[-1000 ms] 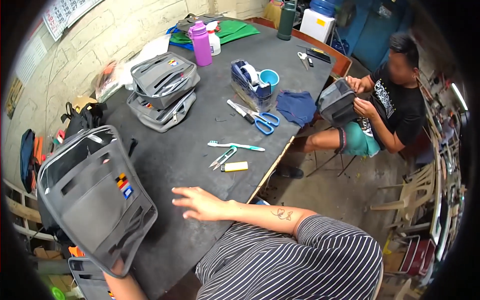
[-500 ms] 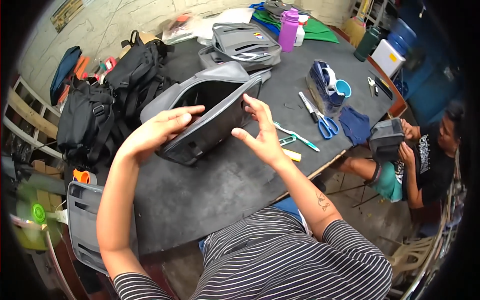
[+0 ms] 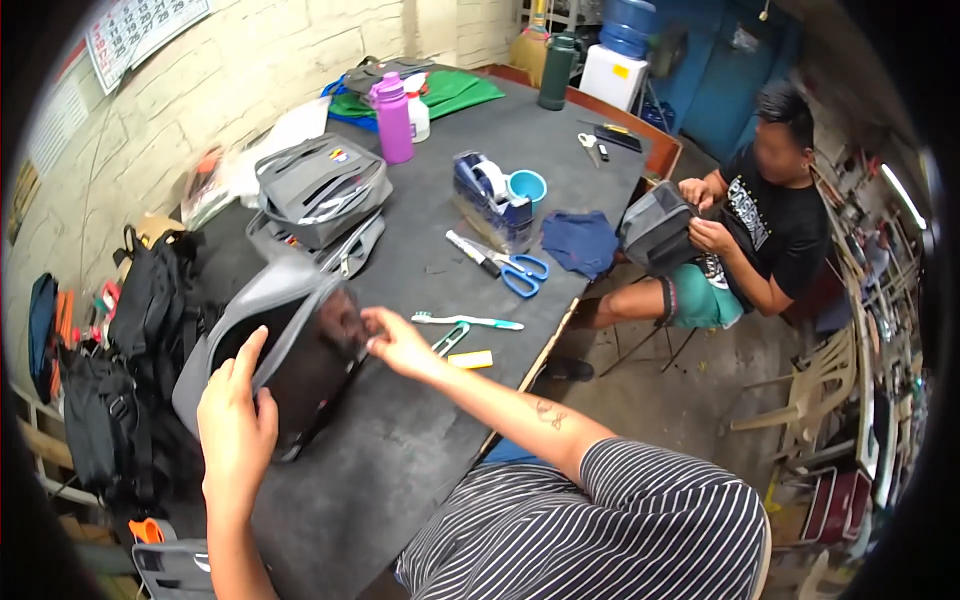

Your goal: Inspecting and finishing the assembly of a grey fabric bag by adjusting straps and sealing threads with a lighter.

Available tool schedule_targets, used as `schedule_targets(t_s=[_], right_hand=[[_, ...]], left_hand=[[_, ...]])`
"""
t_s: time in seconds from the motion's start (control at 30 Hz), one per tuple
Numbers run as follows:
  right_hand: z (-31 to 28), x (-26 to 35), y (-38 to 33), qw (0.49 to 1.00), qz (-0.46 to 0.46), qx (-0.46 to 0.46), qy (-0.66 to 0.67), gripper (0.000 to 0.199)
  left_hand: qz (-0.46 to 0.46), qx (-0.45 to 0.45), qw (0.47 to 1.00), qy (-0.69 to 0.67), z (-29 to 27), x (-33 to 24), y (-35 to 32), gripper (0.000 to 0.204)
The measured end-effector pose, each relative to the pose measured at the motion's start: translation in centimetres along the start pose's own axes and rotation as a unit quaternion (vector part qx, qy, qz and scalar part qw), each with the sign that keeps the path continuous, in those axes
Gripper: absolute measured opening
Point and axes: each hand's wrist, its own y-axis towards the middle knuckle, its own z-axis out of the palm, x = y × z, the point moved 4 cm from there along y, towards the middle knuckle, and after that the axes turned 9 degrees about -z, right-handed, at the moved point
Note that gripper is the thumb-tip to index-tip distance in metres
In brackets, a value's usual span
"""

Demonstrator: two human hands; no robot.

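Right hand [image 3: 398, 344] is now pinching the right end of the gray bag [image 3: 312, 385], no longer spreading open, so both ends are being handled. Left hand [image 3: 236, 415] is touching its near side, grip unclear.

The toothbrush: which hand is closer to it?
Right. The right hand is just left of the toothbrush, by the grey bag; the left hand is farther left, by the bag's opening.

We wear a black shirt [image 3: 600, 525], white-striped and short-sleeved; a dark line tattoo [image 3: 550, 412] marks our right forearm [image 3: 495, 398].
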Motion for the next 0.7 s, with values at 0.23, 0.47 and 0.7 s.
schedule_targets(t_s=[0.23, 0.47, 0.7], right_hand=[[2.3, 0.3, -3.1, 0.997, 0.011, 0.011, 0.073, 0.026], [2.4, -0.6, -2.2, 0.993, 0.099, 0.042, 0.048, 0.016], [3.1, 4.2, -2.4, 0.957, 0.134, 0.097, 0.237, 0.013]], left_hand=[[0.106, -0.006, 0.993, -0.044, 0.7, -1.4, 0.9, 0.053], [0.143, -0.054, 0.988, 0.028, 3.2, -3.1, 1.3, 0.04], [0.183, -0.096, 0.95, 0.233, 4.0, -4.4, 0.8, 0.013]])
